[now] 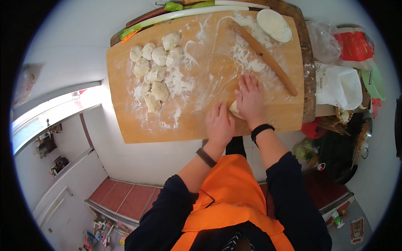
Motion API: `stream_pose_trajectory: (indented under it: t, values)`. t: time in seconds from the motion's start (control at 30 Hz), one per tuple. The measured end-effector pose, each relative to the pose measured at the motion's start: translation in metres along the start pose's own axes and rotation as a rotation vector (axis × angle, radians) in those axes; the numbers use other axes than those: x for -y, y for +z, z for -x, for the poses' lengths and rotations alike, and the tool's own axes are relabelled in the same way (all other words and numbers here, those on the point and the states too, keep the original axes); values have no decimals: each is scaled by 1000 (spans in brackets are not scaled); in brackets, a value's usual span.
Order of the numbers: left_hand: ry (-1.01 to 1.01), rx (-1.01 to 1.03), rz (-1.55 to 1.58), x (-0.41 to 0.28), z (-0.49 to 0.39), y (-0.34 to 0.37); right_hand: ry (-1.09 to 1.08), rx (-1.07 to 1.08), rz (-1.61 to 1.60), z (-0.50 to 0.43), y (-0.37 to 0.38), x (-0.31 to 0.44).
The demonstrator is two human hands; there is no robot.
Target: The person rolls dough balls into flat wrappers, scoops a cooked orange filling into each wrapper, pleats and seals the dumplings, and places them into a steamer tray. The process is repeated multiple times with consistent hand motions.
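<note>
A pale piece of dough (pixel 235 110) lies near the front edge of a floured wooden board (pixel 194 125). My right hand (pixel 251 100) rests over the dough, fingers stretched towards the back of the board, hiding much of it. Just left of the dough is my left hand (pixel 220 124), its fingers extended and no object visible in it; whether it touches the dough is unclear. A wooden rolling pin (pixel 263 58) lies at a slant behind and right of my right hand. Several floured dough pieces (pixel 159 56) sit grouped on the board's left half.
Loose flour (pixel 179 83) is scattered on the board. An oval dish of flour (pixel 274 25) stands at the back right corner. Behind the board lie leeks (pixel 188 12) and a green pepper (pixel 173 6). On the right are a white bag (pixel 339 86) and a wok (pixel 362 141).
</note>
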State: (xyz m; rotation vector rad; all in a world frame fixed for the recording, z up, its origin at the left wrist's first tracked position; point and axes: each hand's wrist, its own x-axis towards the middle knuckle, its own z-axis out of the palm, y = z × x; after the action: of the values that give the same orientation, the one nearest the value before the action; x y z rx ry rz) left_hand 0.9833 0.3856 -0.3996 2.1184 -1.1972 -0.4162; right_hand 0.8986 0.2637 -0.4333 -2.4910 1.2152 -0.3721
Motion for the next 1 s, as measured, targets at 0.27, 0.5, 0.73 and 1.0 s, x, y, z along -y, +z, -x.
stream_pose_trajectory:
  t: [0.27, 0.5, 0.73, 1.0]
  values:
    - [86, 247, 326, -5, 0, 16, 448, 159, -824, 33, -26, 16]
    - [17, 150, -173, 4, 26, 5, -63, 161, -40, 18, -2, -5]
    - [53, 363, 340, 1, 23, 10, 202, 102, -641, 52, -8, 33]
    - [-24, 198, -153, 22, 34, -4, -143, 138, -125, 8, 14, 14]
